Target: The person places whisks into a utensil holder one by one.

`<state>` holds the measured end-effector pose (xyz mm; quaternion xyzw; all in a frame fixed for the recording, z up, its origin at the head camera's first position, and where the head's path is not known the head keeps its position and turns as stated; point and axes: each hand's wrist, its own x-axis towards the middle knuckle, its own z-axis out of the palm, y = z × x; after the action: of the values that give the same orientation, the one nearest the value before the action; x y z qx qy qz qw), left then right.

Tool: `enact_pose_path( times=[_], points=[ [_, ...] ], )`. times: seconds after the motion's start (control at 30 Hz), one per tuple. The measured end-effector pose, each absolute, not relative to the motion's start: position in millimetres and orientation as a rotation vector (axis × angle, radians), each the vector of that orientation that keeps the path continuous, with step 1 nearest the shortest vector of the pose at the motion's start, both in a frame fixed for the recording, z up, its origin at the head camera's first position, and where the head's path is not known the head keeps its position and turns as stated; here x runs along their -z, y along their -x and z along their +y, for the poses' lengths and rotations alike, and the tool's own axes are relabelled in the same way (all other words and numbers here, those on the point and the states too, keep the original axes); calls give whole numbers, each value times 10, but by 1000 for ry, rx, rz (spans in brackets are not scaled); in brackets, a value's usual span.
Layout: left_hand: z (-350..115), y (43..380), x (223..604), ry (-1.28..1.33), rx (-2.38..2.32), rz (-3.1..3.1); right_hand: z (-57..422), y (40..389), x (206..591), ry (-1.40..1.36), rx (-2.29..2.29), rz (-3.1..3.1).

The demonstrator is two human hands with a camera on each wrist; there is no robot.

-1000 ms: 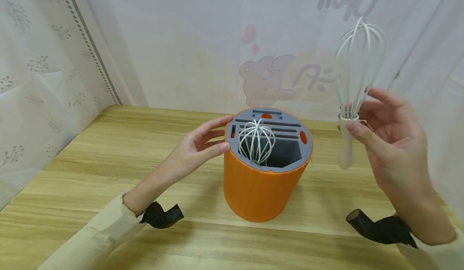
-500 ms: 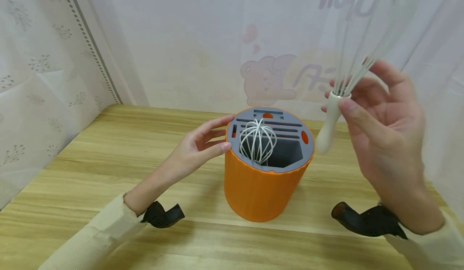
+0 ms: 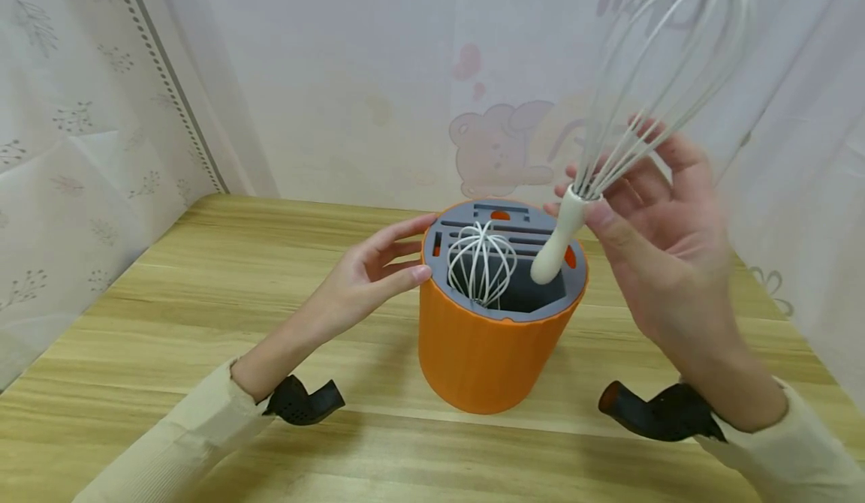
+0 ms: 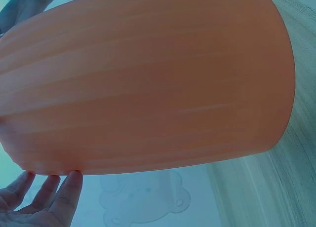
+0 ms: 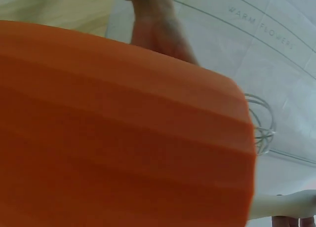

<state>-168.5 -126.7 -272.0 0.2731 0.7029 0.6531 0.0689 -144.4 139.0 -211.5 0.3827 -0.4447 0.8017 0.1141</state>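
An orange cylindrical utensil holder [image 3: 493, 360] with a grey slotted top stands upright on the table. My left hand [image 3: 365, 274] steadies its left side, thumb near the front rim and fingers extended farther back; three fingers [image 4: 69, 195] meet its wall in the left wrist view. A small white wire whisk [image 3: 481, 234] stands head-up in the large front compartment, its handle hidden inside. Between thumb and fingers, my right hand [image 3: 676, 240] pinches a larger whisk [image 3: 571, 218] at the handle's top. That whisk tilts, wires up to the right, handle end over the compartment's right part.
The wood-grain table [image 3: 169, 293] extends all round the holder. A pale curtain [image 3: 338, 97] with bear prints hangs close behind it, and a patterned cloth [image 3: 61, 150] borders the left. Black curved camera mounts [image 3: 662, 413] sit at both wrists.
My right hand has carried the larger whisk leftward from beside the holder to over its opening, tilting it on the way. The left hand, holder and small whisk stay put.
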Motion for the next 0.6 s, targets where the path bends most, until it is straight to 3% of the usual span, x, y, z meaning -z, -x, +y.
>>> enact_pose_path(
  times=[0.6],
  points=[
    [-1271,1678,2708,-813,-1953,2132,1501,1531,2438,-1262,-2082,-1772]
  ],
)
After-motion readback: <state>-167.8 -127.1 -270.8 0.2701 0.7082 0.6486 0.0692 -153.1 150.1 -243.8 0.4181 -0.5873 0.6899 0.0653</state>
